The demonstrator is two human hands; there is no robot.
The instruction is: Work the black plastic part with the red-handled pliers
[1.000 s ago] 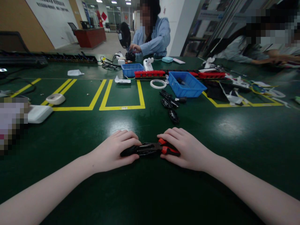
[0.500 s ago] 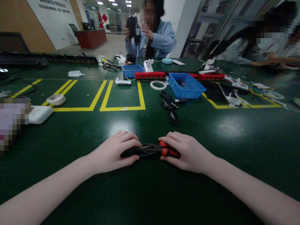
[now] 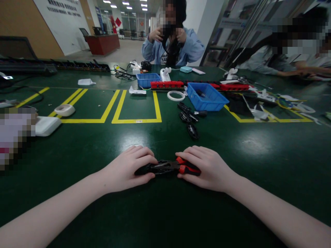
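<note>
My right hand (image 3: 207,168) is closed round the red-and-black handles of a pair of pliers (image 3: 183,169). The dark jaws of the pliers point left and lie over a black plastic part (image 3: 142,169). That long, dark part is gripped at its left end between the thumb and fingers of my left hand (image 3: 130,167). Both hands rest low over the green table. Exactly what the jaws bite on is too dark to make out. Beyond the hands lies a loose group of similar glossy black parts (image 3: 192,131).
Behind the black parts stand a blue bin (image 3: 205,98) and a smaller blue bin (image 3: 148,81). A white ring (image 3: 176,96), a tape roll (image 3: 64,110) and a white box (image 3: 47,126) lie around. Across the table (image 3: 85,148) sits a person in a blue shirt (image 3: 191,44).
My hands, the pliers and the black part keep nearly the same pose; the view has shifted slightly. The person opposite has brought both hands and a black object together before them.
</note>
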